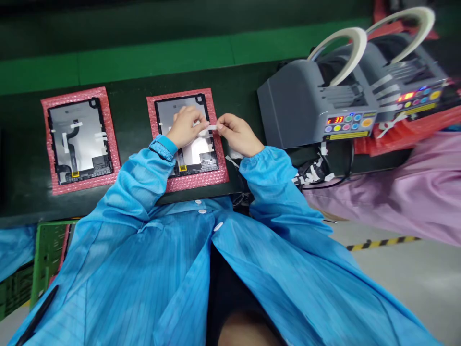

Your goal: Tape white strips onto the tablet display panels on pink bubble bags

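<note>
A short strip of white tape (212,127) is stretched between my two hands above the right edge of a tablet panel (207,162). My left hand (188,126) pinches its left end, over the panel's middle. At the other end, the fingers of my right hand (238,133) are closed on the tape, just off the panel's right side. The panel lies on a pink bubble-wrap sheet (196,181), partly hidden by my left hand. Further left, a second tablet panel (79,139) with white tape pieces and a dark flex cable rests on its own pink bubble wrap (85,186).
Two grey tape dispensers (295,103) with white tape rolls and lit displays stand at the right. Cables and tape scraps (315,173) lie below them, beside red wrap (406,137). A co-worker's pink sleeve (396,192) is at the right; a green crate (46,259) sits lower left.
</note>
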`<action>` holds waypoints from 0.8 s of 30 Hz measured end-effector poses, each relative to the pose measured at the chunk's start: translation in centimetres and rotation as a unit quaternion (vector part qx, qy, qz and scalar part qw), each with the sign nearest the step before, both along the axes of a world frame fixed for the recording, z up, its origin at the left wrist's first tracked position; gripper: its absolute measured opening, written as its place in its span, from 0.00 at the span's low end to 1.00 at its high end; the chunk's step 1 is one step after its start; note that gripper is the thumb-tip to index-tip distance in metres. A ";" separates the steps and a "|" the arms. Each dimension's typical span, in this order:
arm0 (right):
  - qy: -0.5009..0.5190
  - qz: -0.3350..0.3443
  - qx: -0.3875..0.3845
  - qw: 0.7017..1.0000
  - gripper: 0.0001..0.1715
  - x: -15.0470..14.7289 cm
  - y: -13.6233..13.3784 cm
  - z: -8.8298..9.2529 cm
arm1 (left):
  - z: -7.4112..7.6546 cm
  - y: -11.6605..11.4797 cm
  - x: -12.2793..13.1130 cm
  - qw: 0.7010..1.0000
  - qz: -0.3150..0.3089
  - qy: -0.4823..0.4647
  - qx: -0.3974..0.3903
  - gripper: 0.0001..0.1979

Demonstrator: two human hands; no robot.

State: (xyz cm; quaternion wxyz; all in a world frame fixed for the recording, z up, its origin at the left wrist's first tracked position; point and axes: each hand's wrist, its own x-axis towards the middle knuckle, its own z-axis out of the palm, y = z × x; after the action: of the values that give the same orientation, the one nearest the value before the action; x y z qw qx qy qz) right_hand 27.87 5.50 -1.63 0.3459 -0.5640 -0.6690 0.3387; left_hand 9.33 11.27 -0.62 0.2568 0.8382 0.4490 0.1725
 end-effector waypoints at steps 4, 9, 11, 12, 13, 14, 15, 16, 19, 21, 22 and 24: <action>-0.037 -0.059 -0.008 0.998 0.16 -0.1 0.1 0.1 | 0.1 -0.2 0.2 0.999 0.024 0.026 -0.036 0.08; -0.061 -0.087 -0.012 0.994 0.10 -0.1 0.7 -0.3 | 0.3 0.0 0.2 0.996 0.033 0.040 -0.071 0.09; -0.078 -0.065 -0.015 0.995 0.07 -0.3 1.2 -0.7 | 0.5 0.0 0.4 0.995 0.032 0.058 -0.079 0.10; -0.090 -0.056 -0.014 0.994 0.07 -0.5 1.4 -0.9 | 0.7 -0.1 0.6 0.994 0.035 0.072 -0.081 0.10; -0.106 -0.052 -0.010 0.993 0.06 -0.6 1.6 -1.3 | 0.8 -0.2 0.8 0.992 0.041 0.089 -0.081 0.11; -0.124 -0.052 -0.005 0.991 0.07 -0.7 1.8 -1.6 | 0.9 -0.4 1.0 0.990 0.048 0.109 -0.076 0.11; -0.142 -0.056 0.000 0.988 0.07 -0.8 1.9 -2.0 | 1.0 -0.6 1.2 0.988 0.055 0.129 -0.069 0.12; -0.159 -0.064 0.003 0.985 0.07 -0.9 2.1 -2.4 | 1.1 -0.8 1.5 0.985 0.060 0.149 -0.058 0.12; -0.189 -0.089 0.000 0.978 0.07 -1.0 2.3 -3.6 | 1.0 -1.2 2.0 0.980 0.062 0.187 -0.035 0.14; -0.192 -0.097 0.001 0.976 0.07 -1.0 2.4 -4.2 | 0.8 -1.3 2.1 0.979 0.060 0.193 -0.028 0.15; -0.192 -0.098 0.003 0.977 0.07 -0.9 2.5 -4.4 | 0.7 -1.3 2.1 0.979 0.059 0.193 -0.024 0.15; -0.192 -0.094 0.006 0.977 0.08 -0.9 2.5 -4.7 | 0.5 -1.3 2.0 0.979 0.058 0.193 -0.015 0.16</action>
State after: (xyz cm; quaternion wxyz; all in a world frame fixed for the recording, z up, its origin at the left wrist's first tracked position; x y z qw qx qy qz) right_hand 26.98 7.98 -6.32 0.2448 -0.6769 -0.6687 0.1863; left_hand 11.35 9.96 -0.11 0.1675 0.8244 0.5403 0.0156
